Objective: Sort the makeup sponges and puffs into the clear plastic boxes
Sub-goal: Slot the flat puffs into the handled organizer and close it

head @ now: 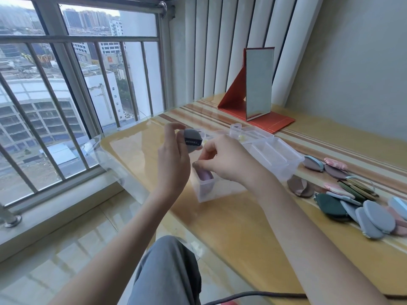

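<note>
My left hand (pixel 174 157) holds a grey round puff (pixel 192 139) with a black strap, lifted above the table. Just to its right, my right hand (pixel 226 160) has its fingers curled and pinches the dark edge of a puff over the near compartment of a clear plastic box (pixel 207 190). A mauve puff (pixel 206 175) stands on edge inside that compartment. The box's other compartments (pixel 275 155) stretch back to the right. A heap of loose puffs (pixel 356 199) in grey, green, pink and brown lies on the table at the right.
A small clear compartment box (pixel 244 132) sits behind the big one. A red folding mirror (pixel 257 89) stands at the back. The table's near edge runs diagonally above my knee (pixel 167 267). Window bars are at the left, and a black cable (pixel 253 296) runs below.
</note>
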The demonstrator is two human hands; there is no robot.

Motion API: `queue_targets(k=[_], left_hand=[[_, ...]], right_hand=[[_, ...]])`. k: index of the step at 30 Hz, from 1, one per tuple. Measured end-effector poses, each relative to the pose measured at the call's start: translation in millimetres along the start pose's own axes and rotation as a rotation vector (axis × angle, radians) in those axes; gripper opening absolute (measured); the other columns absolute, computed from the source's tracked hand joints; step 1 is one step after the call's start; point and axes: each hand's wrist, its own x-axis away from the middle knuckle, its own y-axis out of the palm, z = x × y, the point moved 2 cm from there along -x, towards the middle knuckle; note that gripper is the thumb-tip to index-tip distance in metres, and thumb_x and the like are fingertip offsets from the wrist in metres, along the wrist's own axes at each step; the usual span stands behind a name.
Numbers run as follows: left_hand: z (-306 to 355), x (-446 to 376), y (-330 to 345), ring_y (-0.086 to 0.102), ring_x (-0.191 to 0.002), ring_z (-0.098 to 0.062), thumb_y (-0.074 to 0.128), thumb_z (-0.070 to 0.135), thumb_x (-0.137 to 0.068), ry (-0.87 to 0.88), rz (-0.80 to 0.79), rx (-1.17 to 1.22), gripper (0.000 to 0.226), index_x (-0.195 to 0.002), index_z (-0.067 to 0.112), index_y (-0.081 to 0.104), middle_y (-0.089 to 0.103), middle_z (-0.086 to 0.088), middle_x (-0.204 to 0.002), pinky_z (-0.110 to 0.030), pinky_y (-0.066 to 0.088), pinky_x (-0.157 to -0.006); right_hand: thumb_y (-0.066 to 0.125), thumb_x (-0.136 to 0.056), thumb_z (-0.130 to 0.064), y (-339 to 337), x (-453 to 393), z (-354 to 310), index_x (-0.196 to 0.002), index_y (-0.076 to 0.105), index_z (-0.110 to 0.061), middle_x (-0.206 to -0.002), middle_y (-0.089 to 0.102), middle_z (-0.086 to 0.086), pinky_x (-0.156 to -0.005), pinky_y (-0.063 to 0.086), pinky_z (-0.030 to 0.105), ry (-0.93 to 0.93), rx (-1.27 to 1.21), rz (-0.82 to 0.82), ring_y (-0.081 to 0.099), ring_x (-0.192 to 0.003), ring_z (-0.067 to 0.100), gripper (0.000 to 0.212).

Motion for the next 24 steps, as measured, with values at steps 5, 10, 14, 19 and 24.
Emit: queue_targets(k=[5,10,14,19,24], left_hand=[[2.0,3.9,2.8,0.053,-0.063,-0.002,0.036,0.012,-0.102,0.008,-0.062,-0.002,0.018,-0.11,0.006,0.05,0.059,0.013,-0.077,-0.004,0.037,-0.061],[4.6,4.2,2.1,0.057,-0.067,0.008,0.038,0.012,-0.101,0.046,-0.14,-0.001,0.017,-0.11,0.005,0.051,0.06,0.011,-0.075,-0.005,0.038,-0.059],[4.9,3.6,-1.6,0.062,-0.071,-0.001,0.04,0.025,-0.1,0.087,-0.189,0.03,0.017,-0.105,0.011,0.048,0.066,0.009,-0.071,-0.012,0.042,-0.064],[-0.5,9.8,-5.3,0.059,-0.072,0.005,0.035,0.041,-0.094,0.162,-0.302,-0.024,0.027,-0.09,0.016,0.045,0.064,0.014,-0.065,-0.024,0.042,-0.078],[-1.8,4.5,-9.7,0.048,-0.084,-0.001,0.027,0.05,-0.091,0.225,-0.426,-0.156,0.042,-0.081,0.019,0.054,0.062,0.018,-0.07,-0.023,0.027,-0.082]], right_hand=[[0.057,-0.095,-0.027,-8.6,-3.9,2.0,-0.084,0.071,-0.016,-0.088,0.059,0.001,-0.055,0.031,0.014,-0.025,-0.009,0.12,0.05,-0.069,0.004,0.022],[0.065,-0.091,-0.026,-9.6,-7.2,13.4,-0.107,0.044,-0.02,-0.097,0.061,-0.002,-0.057,0.038,0.017,0.028,-0.254,0.223,0.06,-0.08,0.012,0.027],[0.07,-0.087,-0.019,-7.2,-7.6,9.8,-0.1,0.055,-0.021,-0.09,0.069,0.002,-0.049,0.038,0.003,-0.037,-0.252,0.273,0.061,-0.07,0.004,0.02],[0.073,-0.083,-0.021,-19.7,-4.1,7.1,-0.097,0.056,-0.02,-0.08,0.065,-0.004,-0.05,0.039,0.012,-0.021,-0.204,0.32,0.059,-0.07,0.007,0.022],[0.071,-0.082,-0.019,-24.5,-1.4,8.4,-0.092,0.056,-0.023,-0.08,0.066,0.002,-0.052,0.037,0.021,0.007,-0.172,0.264,0.058,-0.071,0.012,0.019]])
